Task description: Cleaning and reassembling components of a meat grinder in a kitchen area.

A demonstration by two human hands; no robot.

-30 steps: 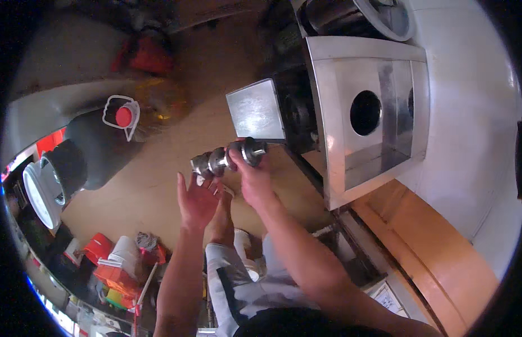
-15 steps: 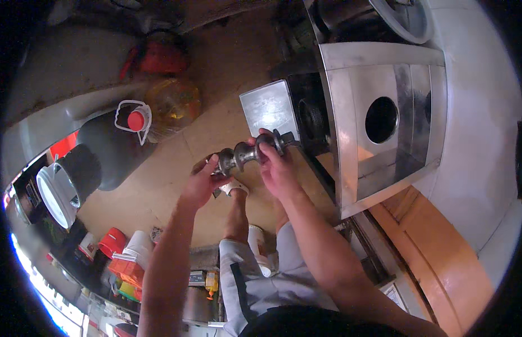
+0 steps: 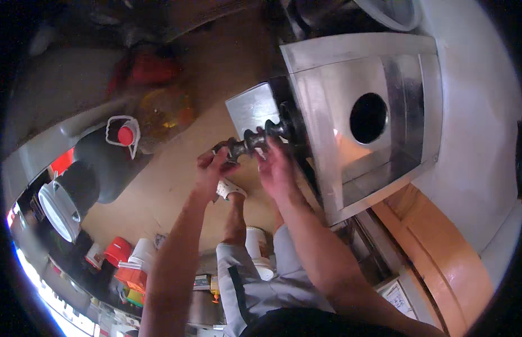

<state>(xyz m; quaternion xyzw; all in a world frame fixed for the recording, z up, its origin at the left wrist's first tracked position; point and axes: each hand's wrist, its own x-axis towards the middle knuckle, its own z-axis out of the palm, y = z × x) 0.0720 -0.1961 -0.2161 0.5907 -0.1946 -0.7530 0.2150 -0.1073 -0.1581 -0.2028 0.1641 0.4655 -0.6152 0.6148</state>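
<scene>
Left of the steel basin (image 3: 356, 50) a tan floor (image 3: 154, 202) is spreading; on its right a white wall (image 3: 474, 140) is rising. Well left of the basin a grey vessel (image 3: 117, 163) is showing; just left, a pale panel (image 3: 249, 106) is sitting partly behind the spiral shaft (image 3: 249, 140). Beside the basin, the left hand (image 3: 210, 171) and right hand (image 3: 276, 171), both closed round that shaft, are holding it
</scene>
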